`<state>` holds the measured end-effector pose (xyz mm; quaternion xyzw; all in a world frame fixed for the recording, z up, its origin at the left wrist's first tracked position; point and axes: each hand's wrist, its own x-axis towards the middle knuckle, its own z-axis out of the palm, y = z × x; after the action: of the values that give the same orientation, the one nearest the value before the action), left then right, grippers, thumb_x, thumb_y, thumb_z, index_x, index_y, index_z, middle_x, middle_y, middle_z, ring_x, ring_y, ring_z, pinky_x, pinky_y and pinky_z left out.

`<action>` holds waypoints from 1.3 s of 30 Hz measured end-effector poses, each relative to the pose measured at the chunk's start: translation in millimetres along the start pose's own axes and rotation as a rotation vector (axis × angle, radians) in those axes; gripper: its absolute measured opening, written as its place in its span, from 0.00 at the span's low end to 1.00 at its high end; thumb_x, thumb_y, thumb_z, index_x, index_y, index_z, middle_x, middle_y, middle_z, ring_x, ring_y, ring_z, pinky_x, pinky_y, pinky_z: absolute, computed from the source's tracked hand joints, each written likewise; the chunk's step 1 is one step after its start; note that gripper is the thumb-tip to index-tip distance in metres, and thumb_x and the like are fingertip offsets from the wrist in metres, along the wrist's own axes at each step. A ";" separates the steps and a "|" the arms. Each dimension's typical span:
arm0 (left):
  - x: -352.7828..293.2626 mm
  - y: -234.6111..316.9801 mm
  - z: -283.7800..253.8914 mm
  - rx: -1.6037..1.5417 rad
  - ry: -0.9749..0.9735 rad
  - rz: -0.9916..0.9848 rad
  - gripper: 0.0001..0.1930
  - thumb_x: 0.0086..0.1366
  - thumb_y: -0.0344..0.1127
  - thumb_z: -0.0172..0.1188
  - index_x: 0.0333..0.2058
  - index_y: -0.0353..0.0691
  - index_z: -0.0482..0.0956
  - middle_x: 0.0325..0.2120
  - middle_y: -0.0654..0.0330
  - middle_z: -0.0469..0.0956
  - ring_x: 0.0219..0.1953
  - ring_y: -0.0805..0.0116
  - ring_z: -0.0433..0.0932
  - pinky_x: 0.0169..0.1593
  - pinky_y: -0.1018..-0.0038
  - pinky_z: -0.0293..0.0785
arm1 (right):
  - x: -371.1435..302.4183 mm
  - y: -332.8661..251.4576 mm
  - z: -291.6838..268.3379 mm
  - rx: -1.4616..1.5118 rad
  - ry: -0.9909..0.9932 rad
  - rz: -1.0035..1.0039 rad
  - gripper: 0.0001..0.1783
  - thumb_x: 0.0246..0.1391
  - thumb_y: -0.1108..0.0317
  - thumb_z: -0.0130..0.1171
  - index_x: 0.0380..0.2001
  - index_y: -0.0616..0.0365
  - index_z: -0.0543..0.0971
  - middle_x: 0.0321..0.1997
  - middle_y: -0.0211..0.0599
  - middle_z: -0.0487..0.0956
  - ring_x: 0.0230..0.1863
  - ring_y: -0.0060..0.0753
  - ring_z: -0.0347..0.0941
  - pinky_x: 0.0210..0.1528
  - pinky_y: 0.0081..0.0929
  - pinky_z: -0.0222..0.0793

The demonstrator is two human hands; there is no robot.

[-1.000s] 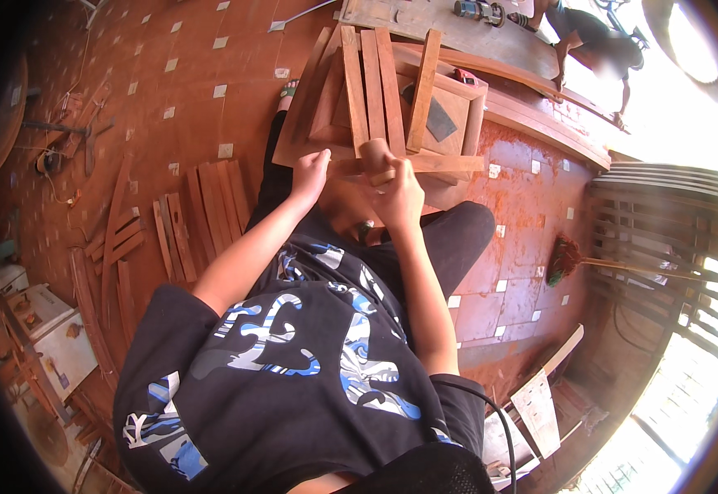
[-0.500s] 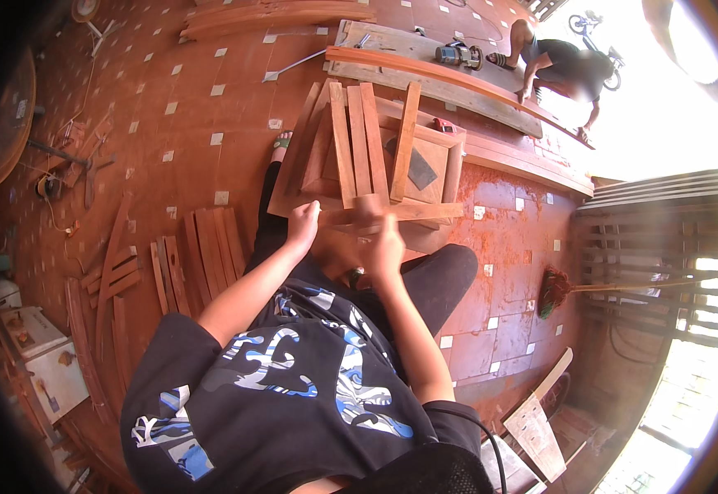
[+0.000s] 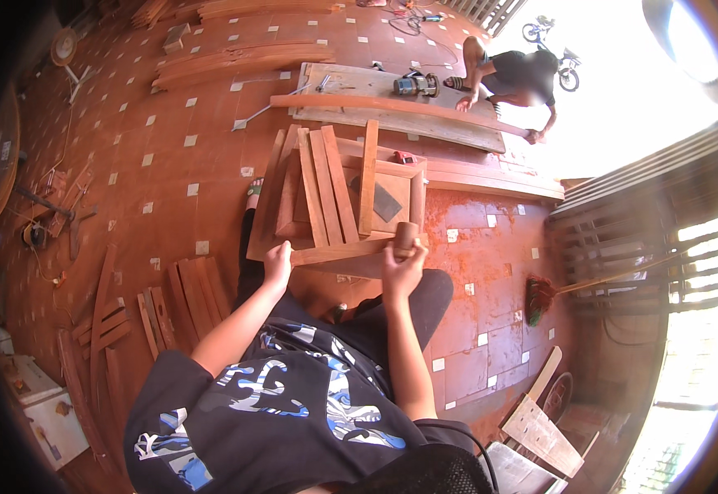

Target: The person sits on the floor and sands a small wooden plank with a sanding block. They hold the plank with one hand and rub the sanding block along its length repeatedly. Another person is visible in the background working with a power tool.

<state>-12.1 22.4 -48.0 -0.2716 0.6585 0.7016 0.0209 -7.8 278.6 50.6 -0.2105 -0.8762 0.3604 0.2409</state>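
Note:
In front of my knees is a wooden panel [image 3: 412, 191] with a raised frame and a dark grey diamond-shaped patch [image 3: 386, 205]. A wooden strip [image 3: 338, 252] lies crosswise along its near edge. My left hand [image 3: 277, 265] is closed around that strip's left end. Near the strip's right end, my right hand [image 3: 402, 276] grips a wooden mallet with a rounded, cylindrical head [image 3: 406, 236]; its handle is mostly hidden by my fingers. Three strips [image 3: 324, 188] lie side by side lengthwise on the panel, and another strip [image 3: 368, 177] sits apart to their right.
A red tape measure [image 3: 406, 156] rests at the panel's far edge. Beyond, a co-worker [image 3: 523, 76] crouches at a plank [image 3: 334, 81] holding a long board [image 3: 392, 105] and a power tool [image 3: 416, 85]. Cut strips [image 3: 198, 292] lie left; a broom [image 3: 540, 296] lies right.
My right hand and the mallet have moved right along the crosswise strip, toward its end. My left hand stays at the other end. The view has shifted, and one co-worker hand has lifted off the board.

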 end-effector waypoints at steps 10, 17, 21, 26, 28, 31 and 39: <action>-19.7 29.4 4.1 -0.081 -0.001 -0.170 0.24 0.73 0.50 0.53 0.23 0.39 0.76 0.16 0.67 0.71 0.17 0.77 0.68 0.22 0.73 0.63 | -69.3 -59.4 23.1 0.016 -0.523 -0.465 0.21 0.48 0.55 0.69 0.40 0.56 0.75 0.37 0.44 0.79 0.41 0.52 0.80 0.38 0.47 0.79; -1.7 -0.7 -0.7 -0.107 0.035 -0.022 0.24 0.74 0.51 0.54 0.21 0.42 0.72 0.16 0.70 0.67 0.18 0.80 0.64 0.23 0.75 0.59 | 0.7 -8.2 8.9 -0.032 -0.032 -0.059 0.26 0.49 0.57 0.73 0.45 0.59 0.73 0.43 0.52 0.81 0.41 0.58 0.80 0.40 0.46 0.76; 0.9 -5.1 -2.3 -0.104 0.040 -0.012 0.26 0.74 0.52 0.55 0.20 0.40 0.73 0.17 0.70 0.68 0.22 0.80 0.65 0.27 0.74 0.61 | -18.8 -22.5 10.0 -0.004 -0.193 -0.110 0.28 0.49 0.56 0.73 0.46 0.59 0.72 0.39 0.56 0.81 0.40 0.62 0.80 0.40 0.49 0.76; -11.1 14.8 5.8 0.000 0.075 -0.081 0.28 0.74 0.55 0.54 0.21 0.38 0.75 0.18 0.67 0.71 0.23 0.78 0.68 0.28 0.75 0.64 | -60.3 -57.1 13.7 -0.017 -0.573 -0.442 0.25 0.49 0.56 0.71 0.44 0.57 0.73 0.35 0.53 0.80 0.39 0.60 0.80 0.39 0.50 0.77; -13.6 25.0 4.8 0.002 0.083 -0.096 0.29 0.74 0.56 0.54 0.22 0.37 0.76 0.18 0.66 0.72 0.23 0.78 0.69 0.28 0.75 0.65 | -53.2 -55.4 17.4 0.021 -0.421 -0.329 0.25 0.49 0.57 0.70 0.44 0.57 0.73 0.36 0.53 0.80 0.39 0.60 0.80 0.39 0.50 0.77; -9.7 13.5 -1.4 -0.001 0.110 -0.013 0.30 0.74 0.58 0.54 0.21 0.37 0.76 0.17 0.67 0.71 0.22 0.78 0.68 0.28 0.74 0.66 | -23.2 -37.7 16.8 0.010 -0.209 -0.166 0.25 0.48 0.56 0.71 0.42 0.59 0.72 0.36 0.54 0.80 0.38 0.61 0.79 0.41 0.50 0.75; -4.6 7.1 0.3 0.130 0.128 0.039 0.32 0.74 0.61 0.51 0.22 0.36 0.76 0.16 0.65 0.71 0.20 0.75 0.69 0.27 0.72 0.65 | -22.5 -30.4 11.1 -0.022 -0.252 -0.130 0.29 0.47 0.59 0.74 0.46 0.60 0.70 0.40 0.53 0.80 0.42 0.58 0.80 0.42 0.48 0.75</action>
<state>-11.1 23.3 -39.6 -0.3013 0.7077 0.6389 -0.0172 -2.2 240.7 59.9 -0.1089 -0.9153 0.3578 0.1495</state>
